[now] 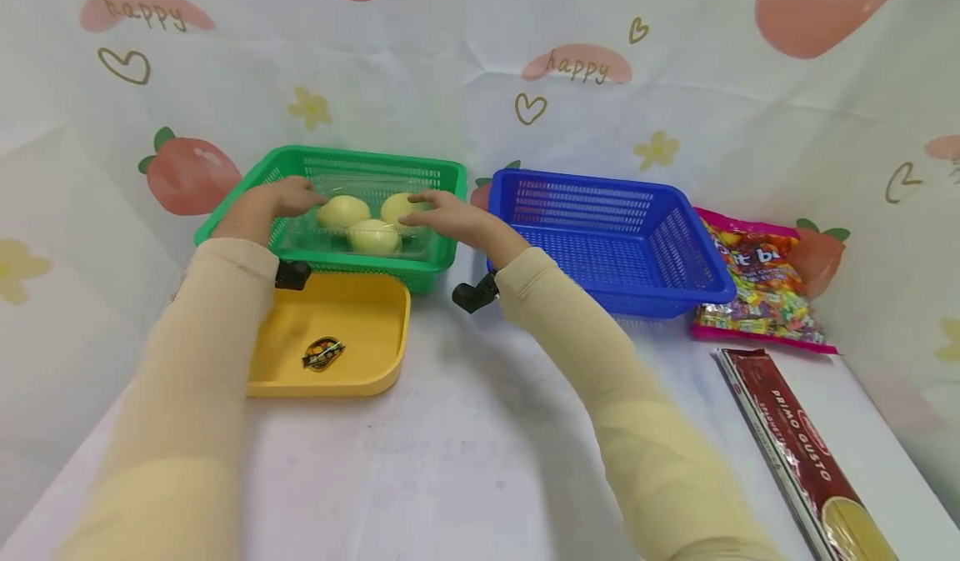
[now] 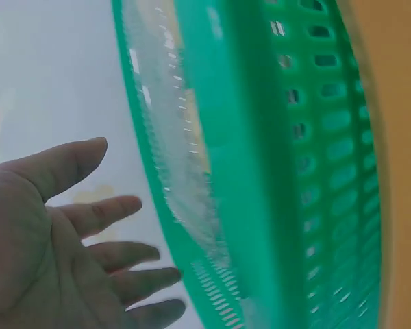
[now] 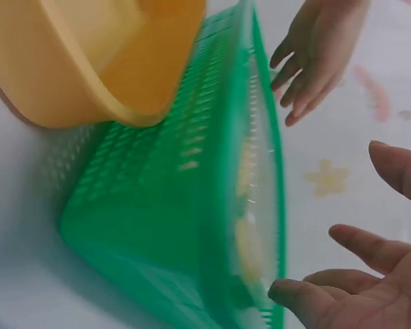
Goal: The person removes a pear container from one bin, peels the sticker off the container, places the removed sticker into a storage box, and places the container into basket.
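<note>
A clear plastic box (image 1: pixel 300 232) lies inside the green basket (image 1: pixel 330 258), with several pale yellow round fruits (image 1: pixel 343 211) in it. My left hand (image 1: pixel 288 197) is over the box's left end, fingers spread and holding nothing. Over its right end, my right hand (image 1: pixel 453 215) is also spread and empty. The left wrist view has the left palm (image 2: pixel 89 240) beside the green basket's rim, apart from the box. In the right wrist view, the right hand (image 3: pixel 370 281) has loosely stretched fingers near the rim, and the left hand (image 3: pixel 322 55) shows across the basket.
A yellow tray (image 1: pixel 367 336) with a dark sticker stands in front of the green basket. To the right is a blue basket (image 1: pixel 600 290). A candy bag (image 1: pixel 765 286) leans behind its right end, and a red spaghetti pack (image 1: pixel 795 428) lies at the table's right side.
</note>
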{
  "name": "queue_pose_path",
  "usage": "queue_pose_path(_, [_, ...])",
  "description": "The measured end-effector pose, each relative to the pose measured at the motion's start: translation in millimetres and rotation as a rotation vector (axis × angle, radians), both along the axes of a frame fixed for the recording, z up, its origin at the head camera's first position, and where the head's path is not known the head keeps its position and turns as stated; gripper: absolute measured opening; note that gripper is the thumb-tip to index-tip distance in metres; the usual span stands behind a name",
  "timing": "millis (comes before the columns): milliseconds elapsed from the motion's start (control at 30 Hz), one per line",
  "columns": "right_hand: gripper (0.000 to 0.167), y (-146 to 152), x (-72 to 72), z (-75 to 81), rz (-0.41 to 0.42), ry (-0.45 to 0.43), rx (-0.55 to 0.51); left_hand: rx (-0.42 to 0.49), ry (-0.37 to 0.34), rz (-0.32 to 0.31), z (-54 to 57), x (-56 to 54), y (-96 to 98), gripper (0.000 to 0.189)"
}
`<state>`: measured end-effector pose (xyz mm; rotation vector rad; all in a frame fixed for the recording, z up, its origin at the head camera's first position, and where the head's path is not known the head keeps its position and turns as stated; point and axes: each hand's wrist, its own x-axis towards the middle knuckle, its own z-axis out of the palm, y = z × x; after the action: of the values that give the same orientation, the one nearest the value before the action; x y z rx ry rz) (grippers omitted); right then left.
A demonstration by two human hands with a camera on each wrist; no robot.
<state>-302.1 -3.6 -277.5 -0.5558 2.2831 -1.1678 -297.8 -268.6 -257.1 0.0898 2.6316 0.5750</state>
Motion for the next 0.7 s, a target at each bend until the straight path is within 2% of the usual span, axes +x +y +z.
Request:
queue_pose_path(133, [0.064, 21, 6.2, 5.8, 0.033, 0.04, 0.004, -0.022, 0.077, 0.003, 4.8, 5.2, -3.2, 0.07])
queue_pose_path(267, [0.063, 49, 13.3, 7.5, 0.017, 0.085, 0.065, -0.036, 0.173, -0.003, 6.3, 11.4, -7.2, 0.072])
queue_pose_path(500, [0.064, 94, 28.0, 0.7, -0.003, 0.118, 0.076, -0.084, 0.392, 0.014, 3.2, 26.1, -8.5, 0.072])
queue_pose_path(700, [0.066, 130, 48.6, -6.0, -0.05, 0.2, 0.13, -0.173, 0.517, 0.005, 1.8, 43.1, -4.2, 0.076])
